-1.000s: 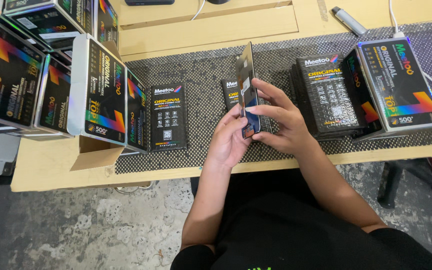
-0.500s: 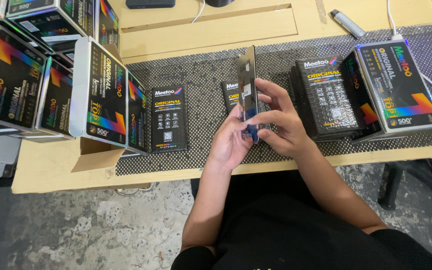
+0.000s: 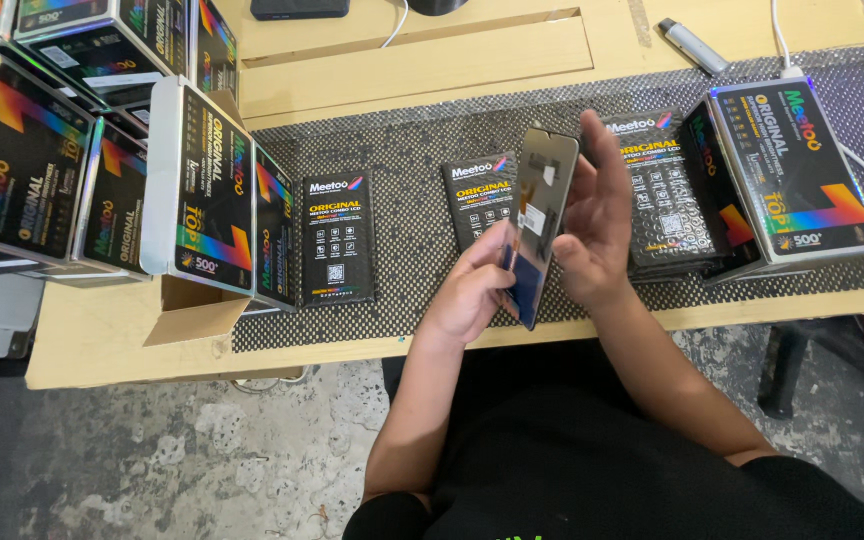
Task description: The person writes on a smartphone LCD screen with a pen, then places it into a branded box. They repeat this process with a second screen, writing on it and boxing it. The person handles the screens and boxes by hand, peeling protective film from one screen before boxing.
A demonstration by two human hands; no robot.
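At the centre of the frame we hold a phone screen panel (image 3: 542, 220) upright and edge-on between both hands, above the black dotted mat (image 3: 402, 150) on the wooden desk (image 3: 122, 340). Our left hand (image 3: 472, 290) pinches its lower edge — a narrow grip — while our right hand (image 3: 597, 215) lies open, fingers flat against its side. Black flat packs (image 3: 335, 240) lie left; boxes (image 3: 797, 170) stand at right.

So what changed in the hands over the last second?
The right hand opened from a fingertip pinch and now lies flat along the phone screen panel, which turned to show more of its face. The left hand keeps gripping its lower edge. Boxes and mat unchanged.
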